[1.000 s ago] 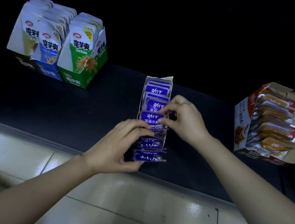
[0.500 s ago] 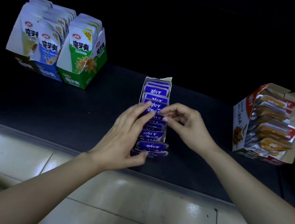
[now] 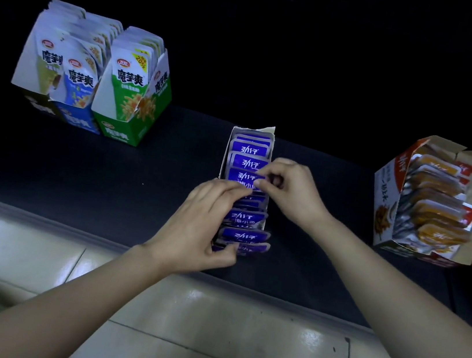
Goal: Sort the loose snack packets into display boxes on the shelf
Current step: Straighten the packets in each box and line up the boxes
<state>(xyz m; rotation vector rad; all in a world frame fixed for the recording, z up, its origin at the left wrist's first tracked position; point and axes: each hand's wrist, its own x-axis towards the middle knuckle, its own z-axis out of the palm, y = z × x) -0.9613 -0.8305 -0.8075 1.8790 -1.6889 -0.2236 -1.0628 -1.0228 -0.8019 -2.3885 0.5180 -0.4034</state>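
Starting at the left of the dark shelf (image 3: 107, 179), the green and blue boxes (image 3: 95, 89) look done to me: packed tight with white packets standing upright, nothing loose around them. The middle is where the work is. The left hand (image 3: 200, 228) has its fingers laid over the near part of the row of purple packets (image 3: 249, 162) and its thumb hooked under the front end, so it's grasping the row and squeezing it together. The packets sit in a narrow box (image 3: 267, 130) in the centre of the shelf, near its front edge. Just right of that, the right hand (image 3: 294, 187) is pinching the top edge of one packet between thumb and fingertips, I'd guess to stand it up. Far right, the orange box (image 3: 432, 200) is tilted but full. I don't see any loose packets lying on the shelf, so I'd say this is mostly finished and it's just tidying the purple row. As for looks: small, flat, glossy purple sachets with white lettering. The back ones stand neat, the front few lean and splay out past the box's front.
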